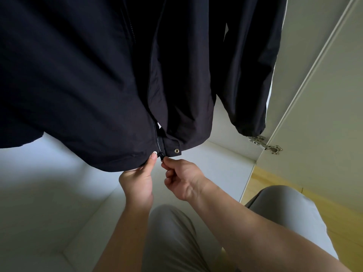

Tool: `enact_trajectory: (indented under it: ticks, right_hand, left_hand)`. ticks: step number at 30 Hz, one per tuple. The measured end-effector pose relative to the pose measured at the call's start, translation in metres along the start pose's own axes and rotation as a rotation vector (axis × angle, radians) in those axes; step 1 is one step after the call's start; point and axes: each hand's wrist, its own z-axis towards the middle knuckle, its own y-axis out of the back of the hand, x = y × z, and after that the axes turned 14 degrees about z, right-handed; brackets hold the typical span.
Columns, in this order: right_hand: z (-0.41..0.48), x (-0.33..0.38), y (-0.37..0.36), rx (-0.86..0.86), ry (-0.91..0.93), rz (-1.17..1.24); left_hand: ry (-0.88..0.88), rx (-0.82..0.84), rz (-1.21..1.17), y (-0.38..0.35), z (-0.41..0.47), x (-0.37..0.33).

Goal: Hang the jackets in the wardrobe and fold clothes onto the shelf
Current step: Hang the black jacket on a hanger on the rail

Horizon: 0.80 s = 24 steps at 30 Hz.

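I see white wardrobe floor [49, 183] below the jacket [78, 75]. My left hand [137, 180] grips its hem [117, 163]; right hand [183, 180] pinches the zipper pull [161, 154].

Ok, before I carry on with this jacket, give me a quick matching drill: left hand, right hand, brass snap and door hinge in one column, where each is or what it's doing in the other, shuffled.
Column one:
1 left hand
2 right hand
3 brass snap
4 door hinge

Column two:
A on the jacket hem, right of the zipper pull
B by the sleeve cuff, at the right
C pinches the zipper pull
D grips the jacket hem

Pairs: 1-D, 2-C, 3-A, 4-B.
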Motion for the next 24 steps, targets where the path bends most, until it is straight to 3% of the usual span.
enact_trajectory:
  ticks: [9,20,24]
  right_hand:
    - [0.0009,0.0009,-0.0001,-0.087,0.049,0.002]
    - [-0.0009,-0.0034,-0.0071,-0.058,0.043,0.017]
    - [0.0012,-0.0049,-0.0063,-0.077,0.044,0.016]
  left_hand:
    - [0.075,-0.035,-0.060,0.0022,0.0011,0.0048]
    - [-0.023,-0.044,0.004,-0.0017,-0.0028,0.0012]
    - [0.026,-0.045,-0.030,-0.0019,0.0013,0.0052]
